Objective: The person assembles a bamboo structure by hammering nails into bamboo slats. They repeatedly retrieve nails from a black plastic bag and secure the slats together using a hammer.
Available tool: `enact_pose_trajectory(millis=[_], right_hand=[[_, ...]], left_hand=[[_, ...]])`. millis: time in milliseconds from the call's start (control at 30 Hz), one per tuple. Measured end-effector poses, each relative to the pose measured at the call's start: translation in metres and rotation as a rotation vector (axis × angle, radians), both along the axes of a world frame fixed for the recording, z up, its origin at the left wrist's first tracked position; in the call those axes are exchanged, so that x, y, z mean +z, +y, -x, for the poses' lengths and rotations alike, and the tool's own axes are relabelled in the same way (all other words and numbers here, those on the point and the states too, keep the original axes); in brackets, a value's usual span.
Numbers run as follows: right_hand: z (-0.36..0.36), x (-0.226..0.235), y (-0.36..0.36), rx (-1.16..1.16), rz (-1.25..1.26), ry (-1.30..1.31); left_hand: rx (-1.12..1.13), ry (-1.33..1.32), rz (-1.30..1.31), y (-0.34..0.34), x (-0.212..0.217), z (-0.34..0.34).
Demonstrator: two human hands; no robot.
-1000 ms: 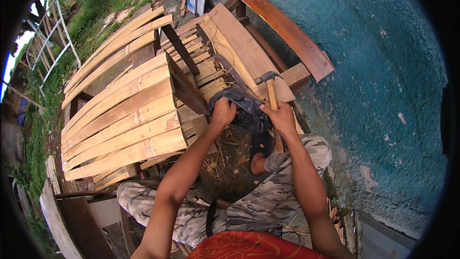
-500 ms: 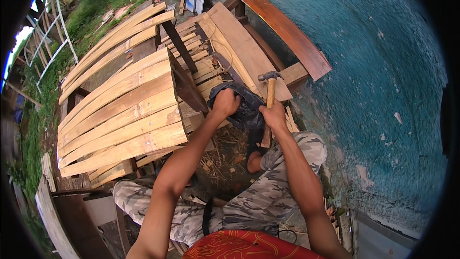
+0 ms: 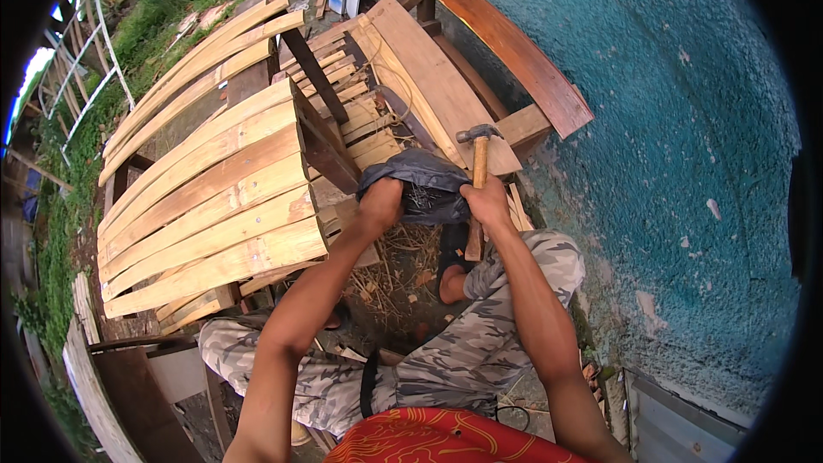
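Between my hands hangs a black plastic bag (image 3: 413,168), its mouth spread wide. Inside it shows a small pile of thin metal nails (image 3: 421,198). My left hand (image 3: 381,204) grips the bag's left rim; some of its fingers are hidden behind the plastic. My right hand (image 3: 488,203) is closed round the wooden handle of a claw hammer (image 3: 480,163) and meets the bag's right edge. The hammer stands head up, its metal head above the fist and the handle's end below it.
On the left stands a curved wooden slat frame (image 3: 206,197). Ahead are a wide plank (image 3: 437,77) and a reddish-brown curved board (image 3: 506,43) beside a rough blue wall (image 3: 651,137). Dry straw and wood scraps (image 3: 390,283) lie between my legs.
My left hand has moved from the middle of the bag to its left rim. The bag's mouth has opened out and the nails show more clearly. My right hand still holds the hammer.
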State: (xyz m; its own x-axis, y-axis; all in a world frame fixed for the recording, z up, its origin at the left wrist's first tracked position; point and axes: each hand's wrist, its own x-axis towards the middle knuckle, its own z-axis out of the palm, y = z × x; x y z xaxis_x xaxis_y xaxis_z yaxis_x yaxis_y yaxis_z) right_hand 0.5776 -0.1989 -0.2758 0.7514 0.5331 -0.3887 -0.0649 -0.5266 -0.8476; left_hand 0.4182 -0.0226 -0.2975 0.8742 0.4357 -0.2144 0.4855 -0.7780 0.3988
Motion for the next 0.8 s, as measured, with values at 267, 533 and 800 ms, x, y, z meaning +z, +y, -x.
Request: enact_pose_trajectory(millis=[267,533,800], right_hand=[[0.003,0.019,0.017,0.063,-0.523,0.173],[0.005,0.010,0.017,-0.028,-0.211,-0.005],[-0.002,0.008,0.007,-0.058,-0.179,-0.058]], left_hand=[[-0.006,-0.078,0.004,0.008,-0.006,0.004],[0.062,0.025,-0.046,0.008,-0.009,0.010],[0.095,-0.110,0.057,-0.003,0.009,0.007]])
